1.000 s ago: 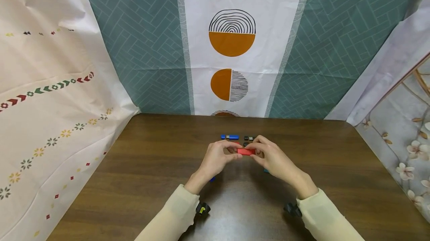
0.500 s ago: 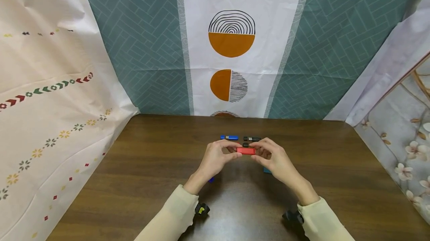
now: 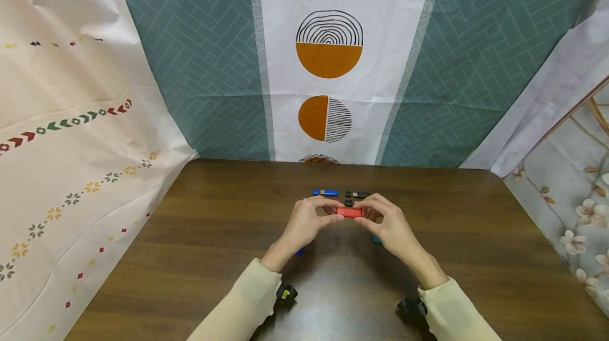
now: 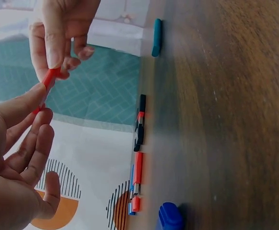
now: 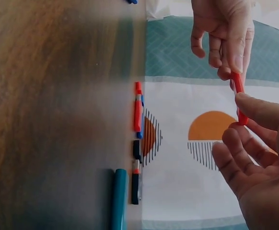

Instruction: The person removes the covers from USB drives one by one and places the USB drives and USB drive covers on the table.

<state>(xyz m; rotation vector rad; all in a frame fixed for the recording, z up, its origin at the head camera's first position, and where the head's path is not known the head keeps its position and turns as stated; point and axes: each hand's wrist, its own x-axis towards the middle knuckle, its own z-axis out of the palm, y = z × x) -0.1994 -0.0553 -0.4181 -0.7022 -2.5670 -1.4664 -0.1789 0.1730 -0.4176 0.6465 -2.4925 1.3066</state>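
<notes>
Both hands are raised above the table with a small red USB stick [image 3: 349, 212] stretched between them. The left hand [image 3: 306, 224] pinches its left end between thumb and fingers, and the right hand [image 3: 387, 224] pinches the right end. In the left wrist view the red stick [image 4: 49, 79] appears edge-on, its ends partly covered by fingertips. On the table beyond the hands lie a blue USB stick [image 3: 328, 193] and a black USB stick [image 3: 359, 194]. A second black stick [image 3: 349, 203] is partly hidden behind the right fingers. Another red USB stick [image 5: 138, 115] lies near the blue one.
A teal stick-shaped piece [image 4: 157, 38] lies on the table, mostly behind the right hand from the head view. Near the left wrist is a dark blue piece [image 4: 170, 216]. The brown wooden table [image 3: 214, 256] runs back to a patterned cloth [image 3: 219, 76].
The right fingers have shifted slightly along the held red stick's right end and turned a little, showing more of the black stick behind. Both hands otherwise stay in place.
</notes>
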